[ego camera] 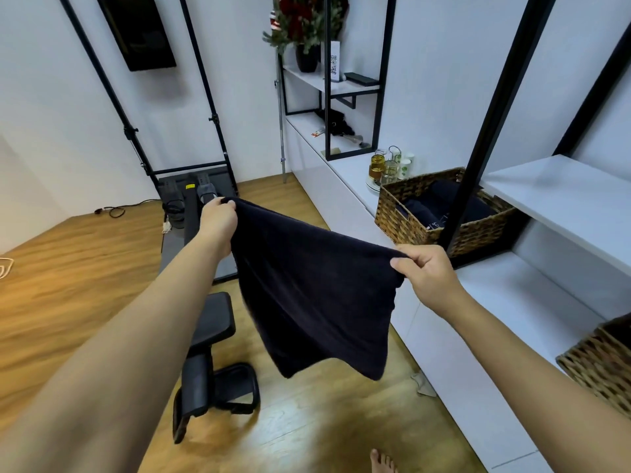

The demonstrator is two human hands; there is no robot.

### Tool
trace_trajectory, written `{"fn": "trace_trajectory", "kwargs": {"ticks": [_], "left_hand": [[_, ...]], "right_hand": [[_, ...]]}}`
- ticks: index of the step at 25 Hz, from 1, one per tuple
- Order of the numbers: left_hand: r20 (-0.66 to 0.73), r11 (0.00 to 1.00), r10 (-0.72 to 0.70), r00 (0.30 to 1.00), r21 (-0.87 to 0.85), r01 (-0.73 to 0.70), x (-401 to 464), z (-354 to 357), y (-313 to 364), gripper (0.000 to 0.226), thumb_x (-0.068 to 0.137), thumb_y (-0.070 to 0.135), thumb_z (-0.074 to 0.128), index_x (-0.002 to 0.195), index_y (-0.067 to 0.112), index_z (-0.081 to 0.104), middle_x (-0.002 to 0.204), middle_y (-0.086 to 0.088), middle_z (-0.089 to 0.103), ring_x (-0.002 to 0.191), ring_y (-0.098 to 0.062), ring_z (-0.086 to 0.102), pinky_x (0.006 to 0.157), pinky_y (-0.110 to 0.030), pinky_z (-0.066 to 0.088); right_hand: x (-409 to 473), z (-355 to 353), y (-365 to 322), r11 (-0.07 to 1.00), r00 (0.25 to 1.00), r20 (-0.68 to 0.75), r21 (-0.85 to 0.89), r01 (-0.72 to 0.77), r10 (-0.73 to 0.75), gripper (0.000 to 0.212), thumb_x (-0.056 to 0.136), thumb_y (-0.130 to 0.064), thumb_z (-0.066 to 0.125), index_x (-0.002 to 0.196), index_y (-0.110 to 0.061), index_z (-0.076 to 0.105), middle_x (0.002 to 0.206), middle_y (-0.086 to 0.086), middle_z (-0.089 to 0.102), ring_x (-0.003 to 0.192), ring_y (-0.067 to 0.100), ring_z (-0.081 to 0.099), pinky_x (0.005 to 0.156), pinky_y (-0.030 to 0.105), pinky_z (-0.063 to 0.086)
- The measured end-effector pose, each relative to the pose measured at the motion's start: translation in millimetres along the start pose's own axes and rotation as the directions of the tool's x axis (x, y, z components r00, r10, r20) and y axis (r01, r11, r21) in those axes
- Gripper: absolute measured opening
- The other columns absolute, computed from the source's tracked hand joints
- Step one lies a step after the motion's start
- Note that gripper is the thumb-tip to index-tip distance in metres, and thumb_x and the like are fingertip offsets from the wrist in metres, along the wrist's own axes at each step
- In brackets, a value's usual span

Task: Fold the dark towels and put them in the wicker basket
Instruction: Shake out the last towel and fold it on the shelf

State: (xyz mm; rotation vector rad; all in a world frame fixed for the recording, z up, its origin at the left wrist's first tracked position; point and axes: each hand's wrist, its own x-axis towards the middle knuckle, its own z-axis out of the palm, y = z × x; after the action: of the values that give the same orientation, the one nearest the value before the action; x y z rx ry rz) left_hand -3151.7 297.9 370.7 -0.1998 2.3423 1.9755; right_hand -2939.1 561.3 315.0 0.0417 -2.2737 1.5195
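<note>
While both arms reach forward from the bottom of the frame, a dark towel (314, 291) hangs spread in the air at the centre of the frame, above the wooden floor (68, 268). The left hand (218, 218) pinches the towel's upper corner at centre left; its grip is clenched on the cloth, fingers curled over the edge. The right hand (425, 269) pinches the opposite upper corner at centre right, thumb and fingers closed on the fabric. The top edge sags slightly between the two hands, and the lower part hangs free, ending in a rounded fold toward the lower centre.

At the right of the frame, a wicker basket (440, 213) stands on the white desk (358, 172) under a white shelf (560, 192). Dark folded towels (420, 209) lie inside it. A black upright post (478, 131) crosses in front of the basket. Just behind the basket, glass jars and cups (389, 165) stand on a plate.

At the lower right edge, part of a second wicker basket (601, 367) shows. A black padded bench (211, 353) stands on the floor at lower centre left. A potted plant (304, 32) sits on an upper shelf at the top centre. A bare foot (384, 462) shows at the bottom edge.
</note>
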Motion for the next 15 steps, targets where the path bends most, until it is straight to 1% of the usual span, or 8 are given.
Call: {"fn": "trace_trajectory", "kwargs": {"ticks": [2,4,6,9,10,11,13,15], "left_hand": [[0.033,0.999,0.045,0.998,0.014,-0.046,6,-4,-6,0.021,0.107,0.021,0.041,0.107,0.018,0.063,0.089,0.000,0.053,0.084,-0.018,0.056,0.083,-0.038,0.047],[0.105,0.984,0.137,0.985,0.102,-0.148,10,-4,-12,0.022,0.105,0.024,0.045,0.096,0.020,0.065,0.093,-0.004,0.063,0.093,-0.028,0.064,0.078,-0.039,0.050],[0.155,0.939,0.250,0.956,0.200,-0.279,7,2,-15,0.019,0.105,0.025,0.048,0.097,0.019,0.063,0.092,-0.001,0.064,0.087,-0.021,0.062,0.075,-0.031,0.049],[0.287,0.765,0.446,0.848,0.370,-0.527,-5,11,-7,0.013,0.104,0.022,0.051,0.103,0.014,0.062,0.090,0.001,0.064,0.079,-0.013,0.057,0.066,-0.023,0.044],[0.337,0.696,0.476,0.812,0.420,-0.582,-7,11,-4,0.012,0.104,0.021,0.052,0.103,0.014,0.061,0.089,-0.001,0.064,0.078,-0.016,0.058,0.066,-0.026,0.046],[0.379,0.647,0.487,0.787,0.448,-0.617,-8,11,-1,0.011,0.103,0.021,0.053,0.103,0.013,0.061,0.089,-0.003,0.065,0.079,-0.021,0.059,0.068,-0.033,0.048],[0.432,0.594,0.492,0.756,0.467,-0.655,-11,12,6,0.007,0.102,0.020,0.055,0.103,0.015,0.060,0.087,-0.003,0.065,0.079,-0.027,0.061,0.073,-0.042,0.051],[0.476,0.527,0.514,0.714,0.481,-0.701,-17,18,14,0.005,0.102,0.020,0.054,0.104,0.019,0.058,0.083,0.002,0.060,0.078,-0.025,0.058,0.070,-0.041,0.049]], "right_hand": [[10,-22,3,0.909,0.989,0.149,-0.413,0.065,-0.003,0.031,0.090,-0.037,0.053,0.068,-0.016,0.053,0.062,0.003,0.048,0.063,0.017,0.047,0.060,0.034,0.038],[21,-48,9,0.503,0.965,0.253,-0.844,0.188,0.064,0.031,0.090,-0.062,0.046,0.081,-0.033,0.049,0.075,-0.008,0.051,0.075,0.017,0.048,0.069,0.036,0.041],[26,-64,6,0.207,0.964,0.225,-0.959,0.193,0.143,0.034,0.086,-0.068,0.052,0.093,-0.035,0.052,0.086,-0.008,0.057,0.084,0.021,0.051,0.076,0.037,0.041],[21,-70,-3,-0.047,0.985,0.091,-0.994,0.099,0.149,0.026,0.090,-0.051,0.061,0.095,-0.025,0.061,0.093,-0.005,0.063,0.093,0.024,0.052,0.079,0.039,0.038],[17,-72,-8,-0.058,0.987,0.022,-0.998,0.032,0.161,0.024,0.092,-0.048,0.059,0.097,-0.025,0.059,0.096,-0.005,0.062,0.096,0.024,0.052,0.083,0.040,0.039],[13,-74,-14,0.016,0.984,-0.052,-0.998,-0.056,0.170,0.022,0.093,-0.044,0.059,0.102,-0.024,0.056,0.099,-0.004,0.061,0.098,0.025,0.051,0.087,0.042,0.041],[8,-82,-28,0.323,0.952,-0.200,-0.907,-0.270,0.232,0.036,0.094,-0.037,0.064,0.122,-0.024,0.047,0.108,0.002,0.057,0.103,0.030,0.052,0.090,0.046,0.046],[8,-91,-35,0.407,0.910,-0.284,-0.825,-0.393,0.301,0.058,0.094,-0.033,0.066,0.143,-0.025,0.037,0.117,0.009,0.053,0.113,0.035,0.050,0.090,0.049,0.050]]}}
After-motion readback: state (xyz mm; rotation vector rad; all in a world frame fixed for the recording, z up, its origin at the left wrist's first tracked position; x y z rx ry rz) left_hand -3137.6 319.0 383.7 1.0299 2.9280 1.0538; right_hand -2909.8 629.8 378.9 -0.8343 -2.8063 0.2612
